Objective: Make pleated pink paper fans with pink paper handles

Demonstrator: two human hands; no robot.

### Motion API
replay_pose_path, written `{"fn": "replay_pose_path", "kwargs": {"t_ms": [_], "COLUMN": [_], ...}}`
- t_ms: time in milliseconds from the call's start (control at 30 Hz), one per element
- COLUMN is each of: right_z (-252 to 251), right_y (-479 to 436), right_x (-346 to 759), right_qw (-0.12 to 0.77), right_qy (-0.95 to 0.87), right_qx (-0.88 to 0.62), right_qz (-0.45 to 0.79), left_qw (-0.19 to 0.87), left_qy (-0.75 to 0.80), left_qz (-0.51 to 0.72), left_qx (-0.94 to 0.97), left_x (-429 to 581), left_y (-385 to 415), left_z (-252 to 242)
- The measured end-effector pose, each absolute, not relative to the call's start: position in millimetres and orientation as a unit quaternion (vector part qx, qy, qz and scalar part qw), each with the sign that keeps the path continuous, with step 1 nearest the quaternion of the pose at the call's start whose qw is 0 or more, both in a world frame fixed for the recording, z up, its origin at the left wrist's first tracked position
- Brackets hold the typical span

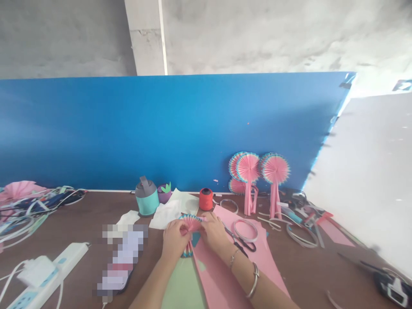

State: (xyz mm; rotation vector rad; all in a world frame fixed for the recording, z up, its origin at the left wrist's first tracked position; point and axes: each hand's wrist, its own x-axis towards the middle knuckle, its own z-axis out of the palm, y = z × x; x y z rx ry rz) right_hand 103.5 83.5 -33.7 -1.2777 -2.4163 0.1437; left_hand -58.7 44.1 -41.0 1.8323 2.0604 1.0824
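Observation:
A pleated pink paper fan point(193, 222) with a teal striped edge is spread between my two hands, low in the middle of the view. My left hand point(175, 238) pinches its left side, and a folded part hangs below the fingers. On the right side, my right hand point(213, 229) grips the fan's edge, with fingertips partly hidden. Under the hands lie pink paper sheets point(222, 274) and a pale green sheet point(182, 283). Dark-handled scissors point(246, 244) rest on the pink paper beside my right wrist, near a roll of tape point(245, 230).
Finished pink fans point(248, 167) lean against the blue partition point(161, 128). A red thread spool point(206, 199) and a teal container point(147, 198) stand behind my hands. To the left lie a blurred-out phone point(124, 262) and a power strip point(58, 268); cluttered strips point(301, 234) lie right.

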Motion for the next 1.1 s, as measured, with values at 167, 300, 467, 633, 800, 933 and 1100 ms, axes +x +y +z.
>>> {"fn": "replay_pose_path", "kwargs": {"t_ms": [167, 300, 467, 633, 800, 933, 1100], "right_z": [-34.1, -36.7, -39.3, -38.0, -40.8, -44.3, -42.1], "right_y": [84.7, 86.0, 87.0, 87.3, 88.6, 90.3, 89.8], "right_x": [101.8, 101.1, 101.7, 101.4, 100.1, 99.1, 99.3], "right_qw": [0.191, 0.199, 0.231, 0.223, 0.227, 0.229, 0.232], "right_qy": [-0.861, -0.858, -0.853, -0.851, -0.849, -0.844, -0.842], "right_qx": [-0.469, -0.471, -0.462, -0.47, -0.474, -0.48, -0.482], "right_qz": [0.048, 0.053, 0.072, 0.071, 0.061, 0.064, 0.071], "left_qw": [0.088, 0.069, 0.075, 0.06, 0.036, 0.023, 0.029], "left_qy": [0.707, 0.72, 0.725, 0.728, 0.728, 0.735, 0.738], "left_qz": [0.352, 0.327, 0.318, 0.305, 0.275, 0.264, 0.264], "left_qx": [0.607, 0.608, 0.606, 0.612, 0.627, 0.624, 0.62], "left_x": [-52.4, -49.3, -47.2, -42.6, -37.6, -35.7, -35.6], "left_y": [40.7, 38.4, 38.3, 39.1, 37.8, 38.2, 41.3], "left_z": [-36.2, -33.0, -31.6, -32.5, -29.6, -28.5, -31.8]}}
